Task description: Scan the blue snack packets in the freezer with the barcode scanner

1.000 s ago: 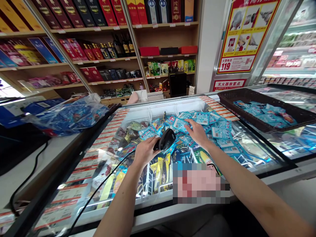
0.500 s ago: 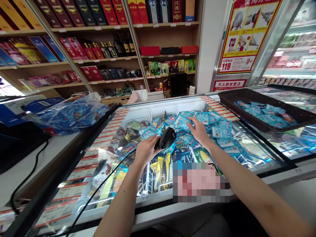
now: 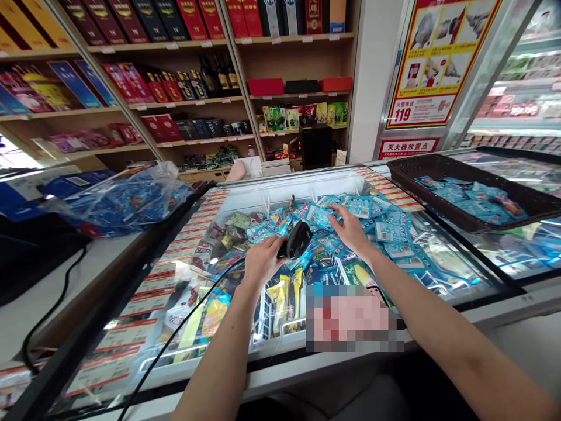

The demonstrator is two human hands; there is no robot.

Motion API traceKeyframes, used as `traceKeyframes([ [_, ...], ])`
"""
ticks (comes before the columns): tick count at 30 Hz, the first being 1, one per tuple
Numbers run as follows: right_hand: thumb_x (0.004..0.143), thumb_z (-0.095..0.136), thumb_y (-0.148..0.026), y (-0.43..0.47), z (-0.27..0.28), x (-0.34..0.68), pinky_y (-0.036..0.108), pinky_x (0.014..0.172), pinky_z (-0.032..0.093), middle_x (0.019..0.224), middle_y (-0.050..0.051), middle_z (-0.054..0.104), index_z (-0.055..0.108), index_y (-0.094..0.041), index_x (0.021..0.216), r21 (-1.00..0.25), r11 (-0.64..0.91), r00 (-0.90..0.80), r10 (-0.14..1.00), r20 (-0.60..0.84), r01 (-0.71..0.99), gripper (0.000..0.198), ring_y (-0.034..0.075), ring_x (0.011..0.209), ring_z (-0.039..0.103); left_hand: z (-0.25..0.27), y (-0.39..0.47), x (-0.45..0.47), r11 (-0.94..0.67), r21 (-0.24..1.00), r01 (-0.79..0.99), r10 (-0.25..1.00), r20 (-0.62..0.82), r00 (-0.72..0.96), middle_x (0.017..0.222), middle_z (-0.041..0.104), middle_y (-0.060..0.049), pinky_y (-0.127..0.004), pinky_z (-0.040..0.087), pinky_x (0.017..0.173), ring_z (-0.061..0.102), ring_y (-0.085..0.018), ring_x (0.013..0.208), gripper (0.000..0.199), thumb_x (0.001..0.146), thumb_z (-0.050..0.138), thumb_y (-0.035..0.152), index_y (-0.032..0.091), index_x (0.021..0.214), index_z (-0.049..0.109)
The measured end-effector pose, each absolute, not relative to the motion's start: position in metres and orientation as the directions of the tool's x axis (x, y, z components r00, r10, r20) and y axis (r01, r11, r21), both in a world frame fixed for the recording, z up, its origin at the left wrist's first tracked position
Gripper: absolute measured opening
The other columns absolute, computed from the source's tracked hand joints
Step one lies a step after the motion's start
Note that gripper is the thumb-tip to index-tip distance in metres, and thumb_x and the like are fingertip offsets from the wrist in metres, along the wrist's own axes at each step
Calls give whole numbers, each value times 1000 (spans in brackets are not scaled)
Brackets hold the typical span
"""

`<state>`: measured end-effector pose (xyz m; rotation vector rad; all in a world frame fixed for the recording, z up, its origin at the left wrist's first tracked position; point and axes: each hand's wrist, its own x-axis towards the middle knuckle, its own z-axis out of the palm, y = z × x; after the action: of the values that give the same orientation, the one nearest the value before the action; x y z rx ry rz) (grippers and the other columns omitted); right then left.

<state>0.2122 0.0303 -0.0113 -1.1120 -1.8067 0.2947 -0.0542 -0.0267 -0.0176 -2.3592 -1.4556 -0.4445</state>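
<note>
The left hand had its fingers wrapped round the scanner, near the packet that the right hand apparently pinched by its edge over the pile. Aiming seemed underway; the next move called for steady alignment.

- Left grip, centre: a bare hand
- Right grip, right of centre: also bare
- Left forearm: bare, tapering to the wrist
- Right forearm, lower right: bare
</note>
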Motion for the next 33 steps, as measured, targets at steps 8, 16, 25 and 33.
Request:
traceKeyframes([
  [8, 88, 43, -41, 35, -14, 215, 29, 64, 42, 99, 4, 65, 55, -21, 109, -643, 517, -67, 805, 589, 565, 32, 15, 60, 53, -18, -27, -53, -424, -110, 899, 796, 427, 428, 103, 63, -8, -32, 43, 73, 58, -24, 97, 42, 76, 60, 37, 22, 115, 51],
  [16, 88, 43, -40, 33, -12, 215, 29, 67, 44, 97, 4, 66, 57, -22, 109, -624, 528, -94, 801, 591, 576, 31, 17, 67, 57, -19, -29, -47, -408, -130, 904, 797, 433, 422, 102, 63, -8, -31, 43, 70, 59, -23, 95, 41, 78, 58, 37, 22, 115, 51],
  [25, 89, 42, -40, 36, -16, 218, 31, 75, 44, 101, 4, 65, 58, -22, 110, -603, 539, -117, 794, 597, 588, 32, 19, 80, 59, -20, -29, -41, -424, -122, 897, 790, 434, 432, 102, 63, -9, -32, 44, 72, 59, -24, 95, 40, 78, 57, 37, 21, 115, 53],
  [33, 90, 40, -41, 40, -19, 221, 31, 76, 42, 96, 5, 65, 57, -21, 112, -600, 521, -109, 803, 586, 607, 33, 20, 82, 60, -20, -29, -39, -415, -119, 902, 797, 430, 423, 103, 64, -9, -32, 44, 75, 59, -24, 96, 38, 79, 55, 38, 22, 114, 54],
])
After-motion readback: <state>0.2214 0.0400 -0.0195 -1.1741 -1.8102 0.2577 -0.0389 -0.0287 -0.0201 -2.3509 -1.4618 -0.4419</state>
